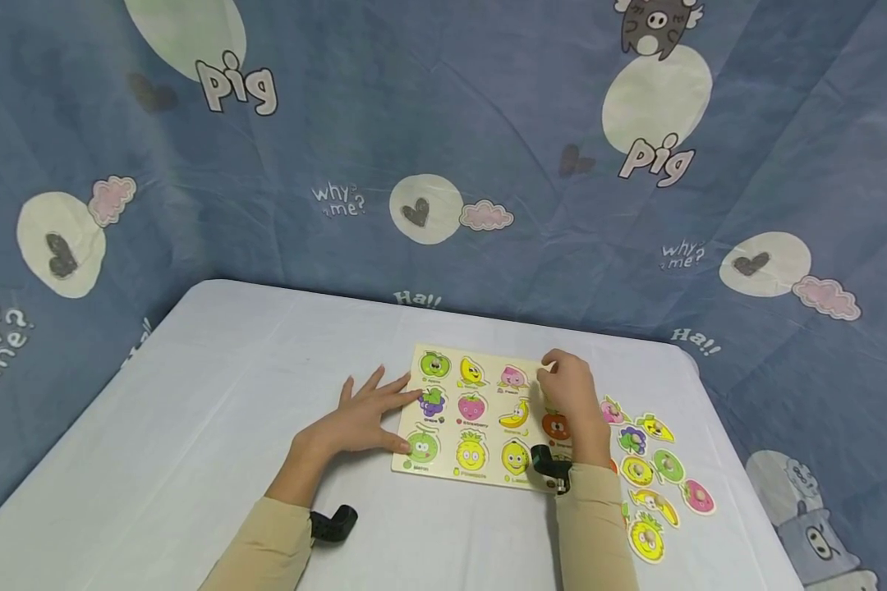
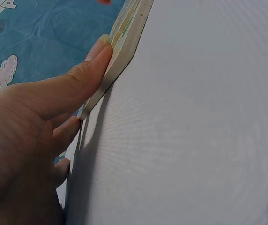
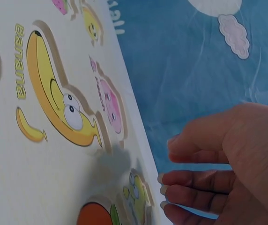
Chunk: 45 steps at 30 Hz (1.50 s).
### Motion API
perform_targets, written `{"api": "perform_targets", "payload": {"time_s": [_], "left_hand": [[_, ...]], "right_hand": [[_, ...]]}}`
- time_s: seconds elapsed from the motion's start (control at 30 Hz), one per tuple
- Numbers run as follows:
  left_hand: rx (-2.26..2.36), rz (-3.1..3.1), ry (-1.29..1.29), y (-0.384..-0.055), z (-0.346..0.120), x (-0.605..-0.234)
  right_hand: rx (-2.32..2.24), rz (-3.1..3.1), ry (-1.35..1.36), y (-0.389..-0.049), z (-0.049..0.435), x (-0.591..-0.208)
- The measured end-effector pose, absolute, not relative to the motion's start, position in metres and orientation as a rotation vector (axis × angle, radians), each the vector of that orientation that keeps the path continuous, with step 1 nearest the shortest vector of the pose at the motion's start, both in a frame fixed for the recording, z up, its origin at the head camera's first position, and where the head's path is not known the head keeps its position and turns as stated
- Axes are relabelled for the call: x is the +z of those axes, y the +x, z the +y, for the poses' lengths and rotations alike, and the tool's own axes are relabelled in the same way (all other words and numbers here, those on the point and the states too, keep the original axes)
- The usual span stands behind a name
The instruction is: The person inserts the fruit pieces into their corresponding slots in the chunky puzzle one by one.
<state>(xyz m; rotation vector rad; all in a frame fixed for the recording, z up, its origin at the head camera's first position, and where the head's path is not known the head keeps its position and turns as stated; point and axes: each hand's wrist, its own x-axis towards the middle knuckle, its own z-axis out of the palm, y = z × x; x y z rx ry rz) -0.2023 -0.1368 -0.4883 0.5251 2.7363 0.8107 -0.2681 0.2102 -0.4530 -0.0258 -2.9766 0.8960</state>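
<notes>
A pale wooden fruit puzzle board (image 1: 451,423) lies on the table with printed fruit recesses, such as apple, strawberry, banana and pineapple. At its left edge my left hand (image 1: 365,417) has its fingers spread. In the left wrist view, the left thumb (image 2: 94,61) touches the board's side near a corner. My right hand (image 1: 571,390) is at the far right part of the board, with loosely bent fingers. The right wrist view shows the right hand (image 3: 209,168) beside the board's edge, near the pear recess (image 3: 137,192); nothing is visible between thumb and fingers.
Several loose fruit pieces lie right of the board, among them a pineapple piece (image 1: 646,538), a banana piece (image 1: 656,506), a strawberry piece (image 1: 698,497) and a grape piece (image 1: 631,441). A white cloth (image 1: 266,369) covers the table. Behind hangs a blue printed curtain (image 1: 325,139).
</notes>
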Motion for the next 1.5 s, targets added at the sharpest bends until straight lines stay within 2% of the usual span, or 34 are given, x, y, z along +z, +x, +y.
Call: {"api": "perform_targets", "payload": {"time_s": [1.5], "left_hand": [[0.798, 2.735, 0.529, -0.203, -0.136, -0.488]], "right_hand": [[0.899, -3.031, -0.291, -0.258, 0.263, -0.45]]}}
